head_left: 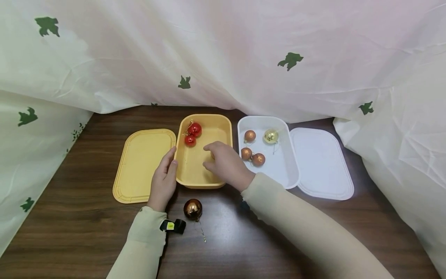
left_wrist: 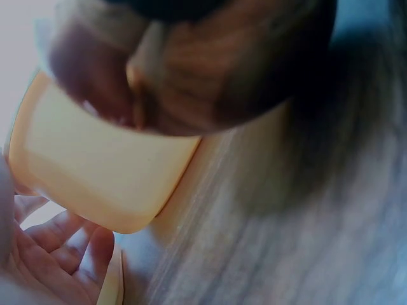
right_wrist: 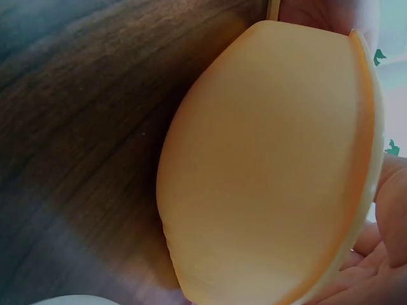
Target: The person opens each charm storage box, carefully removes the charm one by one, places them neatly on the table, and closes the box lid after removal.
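Note:
My left hand point(head_left: 164, 183) rests with fairly straight fingers against the left side of a yellow plastic box point(head_left: 228, 133). Over the box's right rim reaches my right hand point(head_left: 226, 164), its index finger and thumb apart; I see nothing held between them. Two shiny red Christmas baubles, a larger one point(head_left: 195, 129) and a smaller one point(head_left: 190, 140), lie at the box's far left. In front of the box, on the table, is a brown bauble point(head_left: 193, 209) with a string. It looms blurred in the left wrist view. The right wrist view shows the box's outer wall point(right_wrist: 261, 159).
A white box point(head_left: 275, 170) stands at the right, holding several copper glitter baubles point(head_left: 258, 159) and one gold bauble point(head_left: 270, 136). A yellow lid point(head_left: 144, 166) lies left, a white lid point(head_left: 322, 162) right. Pale cloth point(head_left: 223, 50) hangs behind the wooden table point(head_left: 94, 217).

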`<act>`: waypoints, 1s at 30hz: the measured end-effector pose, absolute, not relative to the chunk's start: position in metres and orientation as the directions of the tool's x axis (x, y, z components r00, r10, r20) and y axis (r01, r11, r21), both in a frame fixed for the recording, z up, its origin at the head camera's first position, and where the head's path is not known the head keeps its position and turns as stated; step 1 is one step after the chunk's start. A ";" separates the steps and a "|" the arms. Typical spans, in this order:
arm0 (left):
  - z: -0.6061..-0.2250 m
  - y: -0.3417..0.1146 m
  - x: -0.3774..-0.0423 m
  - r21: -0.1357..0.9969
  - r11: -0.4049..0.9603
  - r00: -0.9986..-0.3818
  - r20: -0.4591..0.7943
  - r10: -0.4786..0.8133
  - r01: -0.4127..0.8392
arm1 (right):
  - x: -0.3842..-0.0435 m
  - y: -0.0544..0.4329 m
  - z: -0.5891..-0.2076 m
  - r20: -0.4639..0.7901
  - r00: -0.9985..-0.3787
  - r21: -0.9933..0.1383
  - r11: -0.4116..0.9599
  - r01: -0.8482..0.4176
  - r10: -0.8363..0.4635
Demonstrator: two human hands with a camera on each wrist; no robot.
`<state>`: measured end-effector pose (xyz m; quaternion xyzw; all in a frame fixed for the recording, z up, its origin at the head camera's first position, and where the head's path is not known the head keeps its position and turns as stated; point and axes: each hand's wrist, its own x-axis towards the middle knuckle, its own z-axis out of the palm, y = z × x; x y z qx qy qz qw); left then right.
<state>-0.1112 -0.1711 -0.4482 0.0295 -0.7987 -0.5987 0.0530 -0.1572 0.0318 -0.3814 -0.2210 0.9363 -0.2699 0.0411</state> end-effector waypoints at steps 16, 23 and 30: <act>-0.452 -0.172 -0.113 0.962 0.268 -0.992 0.076 -0.104 0.046 | -0.184 0.028 -0.385 -0.002 -0.930 -0.333 0.877 -0.346 -0.367; -0.450 -0.171 -0.111 0.965 0.259 -0.992 0.078 -0.103 0.049 | -0.191 0.027 -0.388 0.019 -0.938 -0.287 0.897 -0.336 -0.345; -0.449 -0.170 -0.111 0.968 0.247 -0.992 0.080 -0.099 0.053 | -0.193 0.027 -0.391 0.026 -0.918 -0.189 0.900 -0.393 -0.396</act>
